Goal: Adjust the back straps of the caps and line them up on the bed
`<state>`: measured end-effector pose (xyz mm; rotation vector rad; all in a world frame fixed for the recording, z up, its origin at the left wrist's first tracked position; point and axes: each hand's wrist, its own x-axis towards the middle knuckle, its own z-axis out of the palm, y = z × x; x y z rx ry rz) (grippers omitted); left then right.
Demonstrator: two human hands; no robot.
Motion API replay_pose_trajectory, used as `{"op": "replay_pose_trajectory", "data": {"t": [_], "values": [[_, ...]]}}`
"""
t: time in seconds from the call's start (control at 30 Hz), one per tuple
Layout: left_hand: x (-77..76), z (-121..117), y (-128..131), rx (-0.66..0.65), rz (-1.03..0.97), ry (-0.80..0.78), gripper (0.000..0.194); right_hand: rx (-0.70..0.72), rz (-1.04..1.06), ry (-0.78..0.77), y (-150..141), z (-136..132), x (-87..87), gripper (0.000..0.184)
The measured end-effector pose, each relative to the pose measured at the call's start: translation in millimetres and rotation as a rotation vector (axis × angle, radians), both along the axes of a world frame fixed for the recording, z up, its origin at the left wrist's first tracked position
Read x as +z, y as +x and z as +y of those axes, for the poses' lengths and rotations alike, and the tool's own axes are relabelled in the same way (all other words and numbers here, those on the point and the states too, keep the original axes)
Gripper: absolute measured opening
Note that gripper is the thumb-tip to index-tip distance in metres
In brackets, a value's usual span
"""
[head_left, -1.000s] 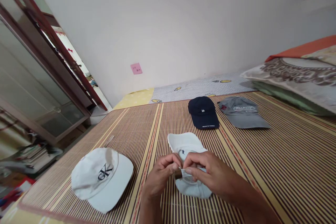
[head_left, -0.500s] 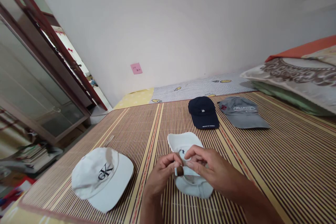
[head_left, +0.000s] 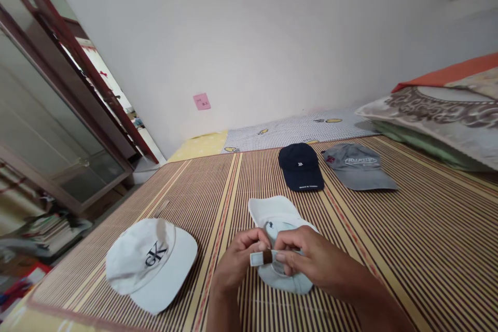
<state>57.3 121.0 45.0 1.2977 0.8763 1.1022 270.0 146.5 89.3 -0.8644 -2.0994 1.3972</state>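
A pale cap (head_left: 290, 282) lies on the striped bamboo mat, its brim (head_left: 272, 207) pointing away from me and its back strap (head_left: 257, 259) facing me. My left hand (head_left: 241, 255) pinches the strap beside a brown buckle piece (head_left: 267, 256). From the other side, the thumb and fingers of my right hand (head_left: 301, 250) close on the same strap. The strap's loose end sticks out to the left, below my left fingers. Part of the cap's crown is hidden behind my hands.
A white cap with black letters (head_left: 134, 254) rests at the left. Farther back sit a navy cap (head_left: 299, 161) and a grey cap (head_left: 350, 161). Patterned pillows (head_left: 439, 119) are piled at the right, and a wall (head_left: 272, 36) rises behind the mat (head_left: 202, 202).
The strap's end now sticks out farther left past the brown piece. My right hand has shifted slightly down and closed on the strap; the other caps stay put.
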Motion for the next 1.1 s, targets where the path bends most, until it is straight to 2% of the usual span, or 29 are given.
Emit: {"op": "replay_pose_trajectory", "data": {"t": [0.17, 0.33, 0.47, 0.7, 0.87, 1.1], "values": [[-0.3, 1, 1, 0.024, 0.026, -0.01, 0.041, -0.01, 0.04, 0.009, 1, 0, 1.8, 0.016], [0.1, 0, 0, 0.048, -0.016, -0.02, 0.041, -0.06, 0.068, 0.051, 18, 6, 4.0, 0.01], [1.5, -1, 0, 0.072, -0.031, -0.029, 0.045, -0.064, 0.027, 0.019, 28, 11, 0.2, 0.011], [-1.7, 0, -1, 0.047, -0.034, -0.046, 0.041, -0.032, 0.062, -0.019, 18, 13, -5.1, 0.008], [-5.9, 0, 1, 0.025, 0.0, -0.032, 0.044, -0.019, 0.073, -0.004, 14, 12, -3.8, 0.009], [-4.4, 3, 8, 0.011, 0.047, -0.057, 0.045, -0.032, 0.084, -0.028, 12, 9, -1.7, 0.009]]}}
